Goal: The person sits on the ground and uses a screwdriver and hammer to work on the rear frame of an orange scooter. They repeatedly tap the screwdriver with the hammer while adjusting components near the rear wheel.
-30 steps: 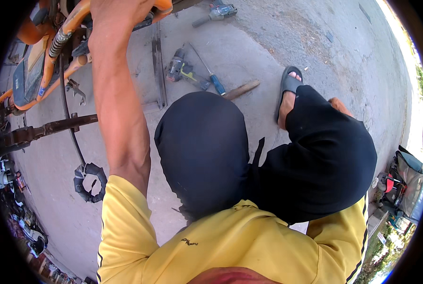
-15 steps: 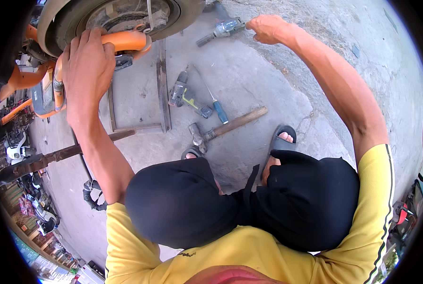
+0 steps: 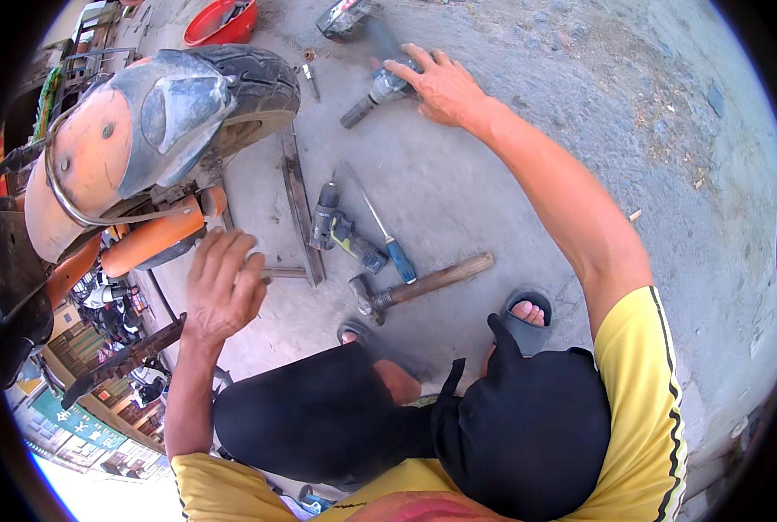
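Note:
My right hand (image 3: pixel 447 90) reaches to the far side with its fingers apart, touching the rear end of a cordless impact wrench (image 3: pixel 386 87) on the ground. The wrench's handle is smeared by motion, with a dark battery (image 3: pixel 345 19) at its far end. My left hand (image 3: pixel 225 283) hangs in the air, fingers loosely bent and apart, holding nothing. It is close to the orange tube-like part (image 3: pixel 155 239) of a scooter. Above that part are the scooter's dusty orange-and-grey fender (image 3: pixel 101 130) and black tyre (image 3: pixel 258 78).
Between my feet and the scooter lie a cordless drill (image 3: pixel 340 228), a blue-handled screwdriver (image 3: pixel 397 257) and a wooden-handled hammer (image 3: pixel 432 285). A metal frame (image 3: pixel 300 200) is beside the wheel. Farther off are a red basin (image 3: pixel 221 23) and a small metal tool (image 3: pixel 311 83).
My left hand has let go of the scooter's orange part and drawn back toward me. My right hand has opened over the wrench's rear. The view has shifted, showing more of the scooter.

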Tool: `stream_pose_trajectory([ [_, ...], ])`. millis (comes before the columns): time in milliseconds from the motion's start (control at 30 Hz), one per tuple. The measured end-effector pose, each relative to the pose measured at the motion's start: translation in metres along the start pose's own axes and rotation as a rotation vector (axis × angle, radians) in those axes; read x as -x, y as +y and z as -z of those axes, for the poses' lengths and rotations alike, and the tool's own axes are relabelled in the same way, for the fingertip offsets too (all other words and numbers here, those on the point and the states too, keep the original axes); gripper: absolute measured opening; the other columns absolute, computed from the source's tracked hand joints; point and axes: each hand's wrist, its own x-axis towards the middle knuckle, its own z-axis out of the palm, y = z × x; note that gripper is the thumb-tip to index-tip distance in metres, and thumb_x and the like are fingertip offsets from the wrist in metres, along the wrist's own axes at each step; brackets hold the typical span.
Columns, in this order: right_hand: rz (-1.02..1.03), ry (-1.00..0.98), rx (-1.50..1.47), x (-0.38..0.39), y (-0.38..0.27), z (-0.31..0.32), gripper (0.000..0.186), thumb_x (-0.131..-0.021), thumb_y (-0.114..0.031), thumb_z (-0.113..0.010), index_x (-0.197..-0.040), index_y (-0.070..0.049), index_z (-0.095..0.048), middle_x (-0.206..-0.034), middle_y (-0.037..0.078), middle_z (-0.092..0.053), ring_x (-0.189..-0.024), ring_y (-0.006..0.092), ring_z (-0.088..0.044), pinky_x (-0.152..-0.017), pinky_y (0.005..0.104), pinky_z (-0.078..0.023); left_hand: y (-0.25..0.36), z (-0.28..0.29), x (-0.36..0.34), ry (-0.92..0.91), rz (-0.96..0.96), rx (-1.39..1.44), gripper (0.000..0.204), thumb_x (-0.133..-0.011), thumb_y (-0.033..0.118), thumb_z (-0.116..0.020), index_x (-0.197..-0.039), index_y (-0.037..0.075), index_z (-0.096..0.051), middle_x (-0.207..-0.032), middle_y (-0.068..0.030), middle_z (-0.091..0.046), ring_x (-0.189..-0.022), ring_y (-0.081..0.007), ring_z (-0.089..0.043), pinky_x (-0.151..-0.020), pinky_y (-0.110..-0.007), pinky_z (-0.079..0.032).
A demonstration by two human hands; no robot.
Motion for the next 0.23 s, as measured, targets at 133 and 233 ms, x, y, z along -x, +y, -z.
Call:
stream_pose_trajectory([
  [133, 0.014, 0.055, -0.147, -0.008, 0.014, 0.000, 0.087, -0.080, -0.011, -0.085, -0.156, -0.022, -0.044, -0.158, 0.004, -0.041, -0.132, 0.0369, -0.053, -0.107, 0.0500, -0.051, -0.001, -0.070, -0.048, -0.178, 0.062, 0.163, 0.046, -0.080, 0.005, -0.074, -0.123, 0.004, -0.056, -0.136, -0.0177, -0.055, -0.130, -0.0393, -0.053, -0.115, -0.055, -0.043],
  [233, 0.011, 0.007, -0.153, -0.007, 0.018, 0.008, 0.087, -0.080, -0.014, -0.085, -0.156, -0.019, -0.044, -0.157, 0.003, -0.042, -0.132, 0.0357, -0.053, -0.108, 0.0494, -0.051, -0.011, -0.119, -0.081, -0.260, 0.179, 0.220, 0.052, -0.082, 0.015, -0.077, -0.128, 0.004, -0.056, -0.144, -0.0183, -0.051, -0.136, -0.0395, -0.049, -0.116, -0.052, -0.042],
])
